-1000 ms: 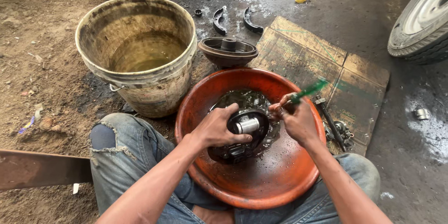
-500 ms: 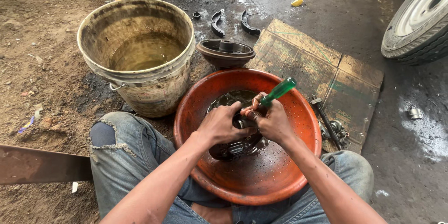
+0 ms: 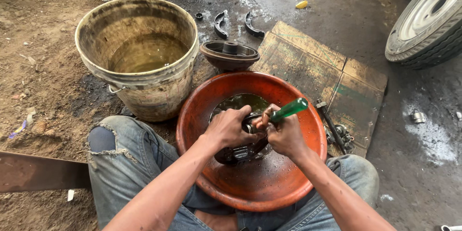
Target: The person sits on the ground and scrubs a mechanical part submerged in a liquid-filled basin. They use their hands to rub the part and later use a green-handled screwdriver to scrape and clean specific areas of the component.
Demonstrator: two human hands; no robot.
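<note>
An orange-brown basin [image 3: 293,187] rests between my knees with dark liquid at its far side. Inside it lies a dark, greasy metal part [image 3: 238,152] with a shiny cylinder at its top. My left hand [image 3: 230,127] grips that part from the left. My right hand [image 3: 285,137] is closed around a tool with a green handle [image 3: 289,109], whose handle points up and right. The tool's working end is pressed against the part and is hidden by my fingers.
A dirty bucket [image 3: 139,57] holding murky liquid stands at the left. A dark round drum [image 3: 229,55] sits behind the basin, with two curved brake shoes [image 3: 234,23] beyond it. Wooden boards [image 3: 327,79] lie to the right, small metal parts [image 3: 337,132] beside them, and a wheel [image 3: 429,19] at the top right.
My right hand with the green-handled tool has moved left, closer to my left hand and onto the metal part. The handle has tilted lower. My left hand keeps its hold.
</note>
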